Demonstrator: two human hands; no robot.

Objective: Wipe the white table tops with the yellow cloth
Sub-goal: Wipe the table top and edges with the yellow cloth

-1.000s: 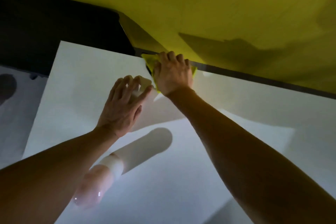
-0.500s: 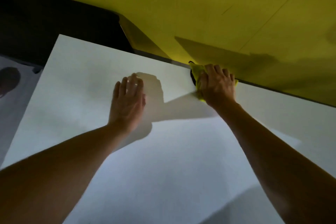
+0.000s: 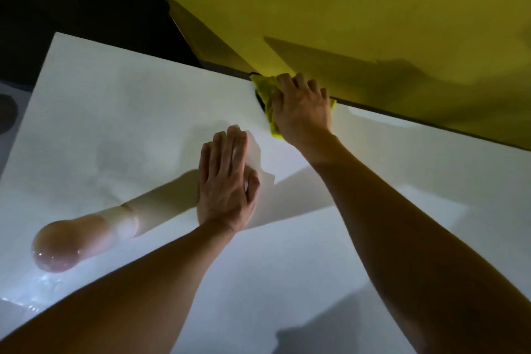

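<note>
Shifted rightward since earlier: left hand point(image 3: 227, 181), laid flat, fingers straight, on the white table top point(image 3: 115, 112). Yellow cloth point(image 3: 265, 95) (far edge, against yellow wall point(image 3: 344, 8)) is gripped and pressed down by right hand point(image 3: 301, 109).

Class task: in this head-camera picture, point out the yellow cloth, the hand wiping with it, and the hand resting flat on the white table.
yellow cloth point(image 3: 265, 92): head view, bunched part left of the fingers.
right hand point(image 3: 303, 110): head view, back of hand.
left hand point(image 3: 225, 184): head view, back of hand, flat on the white table point(image 3: 115, 100).
</note>
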